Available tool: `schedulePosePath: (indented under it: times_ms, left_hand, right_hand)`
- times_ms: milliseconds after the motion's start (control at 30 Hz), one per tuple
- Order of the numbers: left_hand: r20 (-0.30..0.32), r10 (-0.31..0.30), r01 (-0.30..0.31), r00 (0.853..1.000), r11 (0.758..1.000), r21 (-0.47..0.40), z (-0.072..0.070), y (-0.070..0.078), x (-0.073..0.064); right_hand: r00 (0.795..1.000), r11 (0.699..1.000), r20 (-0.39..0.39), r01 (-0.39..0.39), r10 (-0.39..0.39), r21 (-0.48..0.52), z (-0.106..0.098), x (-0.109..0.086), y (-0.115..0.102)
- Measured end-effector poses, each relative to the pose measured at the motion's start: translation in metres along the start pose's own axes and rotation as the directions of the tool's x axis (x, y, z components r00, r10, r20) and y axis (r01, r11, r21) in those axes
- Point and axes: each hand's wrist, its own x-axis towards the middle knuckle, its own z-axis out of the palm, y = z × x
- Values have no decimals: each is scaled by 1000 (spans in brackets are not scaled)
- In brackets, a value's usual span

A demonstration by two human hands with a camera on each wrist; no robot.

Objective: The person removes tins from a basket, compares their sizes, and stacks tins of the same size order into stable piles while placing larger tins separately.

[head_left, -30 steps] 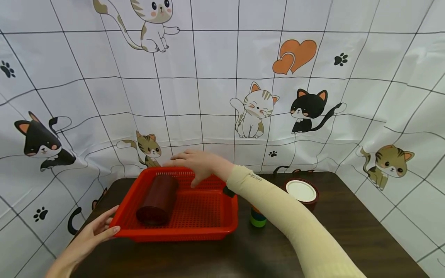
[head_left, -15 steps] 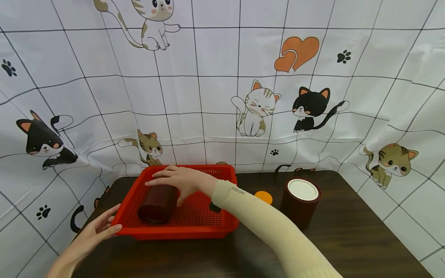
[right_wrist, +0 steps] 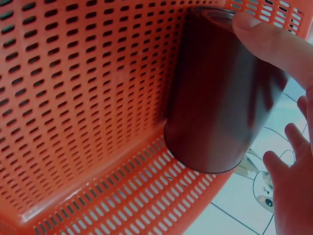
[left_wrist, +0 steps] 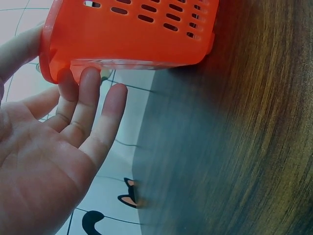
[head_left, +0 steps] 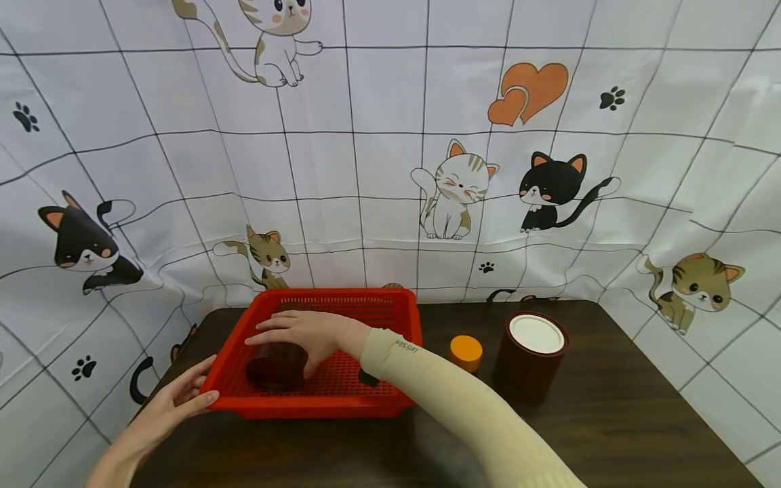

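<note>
A red plastic basket [head_left: 317, 407] with slotted walls stands on the dark table. My left hand [head_left: 166, 412] pinches its left rim, thumb on top and fingers beneath; in the left wrist view the fingertips meet the underside of the rim of the basket [left_wrist: 137, 46]. Inside, toward the left, a dark brown cylindrical can [head_left: 273, 373] lies on its side. Over that can spreads my right hand [head_left: 308, 333], fingers stretched apart. In the right wrist view the thumb overlaps one end of the can [right_wrist: 215, 93], while the other fingers are off its far side.
To the right of the basket stands another brown can [head_left: 529, 369] with a white lid [head_left: 537, 335]. Between it and the basket is a small container with an orange top [head_left: 466, 352], partly behind my right sleeve [head_left: 439, 386]. A cat-print tile-patterned sheet [head_left: 384, 169] hangs behind the wooden table [head_left: 610, 407].
My right hand has come from above the basket's back rim forward and down over the lying can. The left hand keeps its hold on the rim. The orange-topped container has come into sight.
</note>
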Motion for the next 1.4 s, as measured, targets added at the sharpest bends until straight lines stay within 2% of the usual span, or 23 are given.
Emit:
schedulePosePath:
  times_ms: [233,467,633,767,900,1100,1233,1333,1400]
  left_hand:
    - [5,24,-24,1000,1000,-8,1,1,2]
    - [5,33,-33,999,999,-10,1,2,2]
    - [3,39,-39,999,999,-15,1,1,1]
    - [9,66,-65,998,998,-23,1,0,0]
    - [9,64,-64,998,998,-25,1,0,0]
    - [-1,40,-40,999,999,-20,1,1,-2]
    - [0,32,-32,999,999,-20,1,1,-2]
    - [0,31,-31,1000,999,-23,1,1,-2]
    - [-3,34,-35,999,999,-24,1,1,-2]
  right_hand:
    - [1000,1000,29,10,-11,22,0,6,-2]
    - [997,999,75,-23,21,27,4,12,-4]
    - [992,994,111,-46,57,-95,8,11,-5]
    - [994,977,76,-66,83,-201,10,7,-7]
    - [994,964,34,-89,101,-250,11,4,-7]
    - [996,965,24,-80,88,-251,14,6,-6]
    - [996,976,65,-46,61,-211,13,7,-7]
    - [993,983,99,-47,65,-180,12,6,-9]
    - [991,979,108,-56,78,-196,13,6,-11]
